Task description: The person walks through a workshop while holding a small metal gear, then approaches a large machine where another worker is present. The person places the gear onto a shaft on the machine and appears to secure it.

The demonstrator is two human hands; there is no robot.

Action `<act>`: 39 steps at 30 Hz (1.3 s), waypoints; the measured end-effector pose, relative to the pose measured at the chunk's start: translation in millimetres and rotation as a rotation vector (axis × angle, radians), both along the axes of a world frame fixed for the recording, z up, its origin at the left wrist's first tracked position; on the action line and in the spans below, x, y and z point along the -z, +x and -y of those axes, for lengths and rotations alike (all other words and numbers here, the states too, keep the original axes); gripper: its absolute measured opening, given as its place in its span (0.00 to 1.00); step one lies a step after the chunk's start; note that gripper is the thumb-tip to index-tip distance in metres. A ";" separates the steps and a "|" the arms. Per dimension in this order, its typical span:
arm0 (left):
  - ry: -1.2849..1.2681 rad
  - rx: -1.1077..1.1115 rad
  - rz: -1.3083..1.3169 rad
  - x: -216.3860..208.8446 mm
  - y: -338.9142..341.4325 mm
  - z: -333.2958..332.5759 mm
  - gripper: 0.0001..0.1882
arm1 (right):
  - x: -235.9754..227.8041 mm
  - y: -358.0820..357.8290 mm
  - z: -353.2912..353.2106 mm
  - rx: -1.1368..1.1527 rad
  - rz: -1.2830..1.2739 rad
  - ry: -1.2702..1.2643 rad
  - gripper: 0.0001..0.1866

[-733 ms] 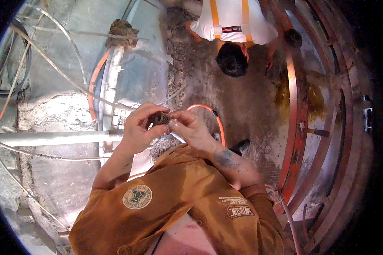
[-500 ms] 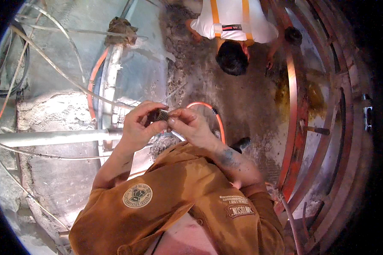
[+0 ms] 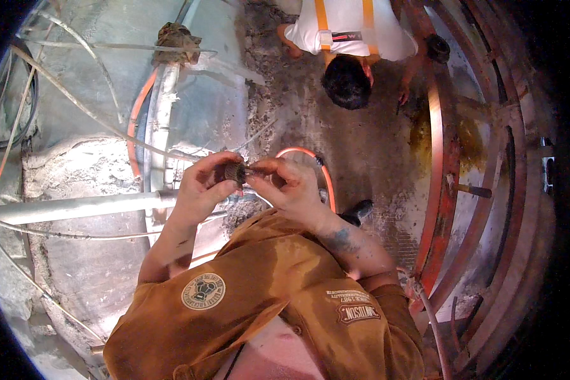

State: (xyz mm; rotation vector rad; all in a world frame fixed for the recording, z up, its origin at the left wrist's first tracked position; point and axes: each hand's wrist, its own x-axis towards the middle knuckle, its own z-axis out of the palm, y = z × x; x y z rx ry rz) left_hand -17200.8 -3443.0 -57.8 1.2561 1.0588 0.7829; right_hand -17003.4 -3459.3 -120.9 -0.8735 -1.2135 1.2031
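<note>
Close in front of my chest, my left hand [image 3: 199,187] is closed around a small dark ribbed cylinder [image 3: 235,173], gripped between thumb and fingers. My right hand [image 3: 292,190] pinches a thin metal rod-like piece [image 3: 251,171] at the cylinder's right end. Whether the two pieces are joined cannot be made out. Both hands are held up over the floor, their fingertips almost meeting.
Ahead, a co-worker [image 3: 354,38] in a white shirt with orange straps bends down. Red curved metal beams [image 3: 437,190] run along the right. A pale pipe [image 3: 76,206], loose cables [image 3: 76,95] and an orange hose [image 3: 326,180] lie on the left and middle.
The fingertips of my right hand have drawn slightly away from the ribbed cylinder, and a thin metal piece now shows between the hands. The cylinder has turned a little.
</note>
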 end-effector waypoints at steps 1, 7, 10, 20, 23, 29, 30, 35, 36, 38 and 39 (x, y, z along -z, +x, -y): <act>0.005 -0.004 -0.003 -1.0 1.3 -0.3 0.24 | 1.9 -0.4 -0.7 0.043 0.033 0.060 0.12; 0.048 0.002 -0.013 -3.7 0.4 -1.4 0.26 | 8.1 0.2 -2.4 0.098 0.177 0.194 0.13; 0.051 0.002 -0.028 -6.5 1.9 -0.8 0.26 | 9.6 -0.9 -2.8 0.138 0.177 0.254 0.13; 0.084 0.007 -0.245 -3.3 -0.7 -0.8 0.23 | 18.9 0.4 -6.4 0.200 0.245 0.408 0.11; 0.024 -0.008 -0.254 1.2 0.9 -2.4 0.23 | 15.7 11.1 -3.7 0.097 0.244 0.301 0.12; 0.094 0.165 -0.250 18.2 12.9 -5.2 0.21 | 30.4 15.6 7.1 0.023 0.124 0.099 0.13; 0.089 0.160 -0.213 21.7 14.0 -3.5 0.20 | 30.1 16.8 9.3 -0.003 0.145 0.057 0.13; 0.064 0.177 -0.254 38.6 14.0 1.0 0.19 | 44.5 17.1 20.1 0.047 0.219 0.065 0.13; 0.048 0.165 -0.246 44.7 12.0 3.6 0.19 | 45.9 17.7 21.6 0.058 0.240 0.068 0.12; 0.083 0.155 -0.238 46.4 17.6 4.6 0.19 | 45.8 19.9 24.5 0.077 0.280 0.074 0.12; 0.067 0.154 -0.230 48.6 19.2 5.2 0.20 | 45.9 20.2 26.0 0.088 0.305 0.074 0.11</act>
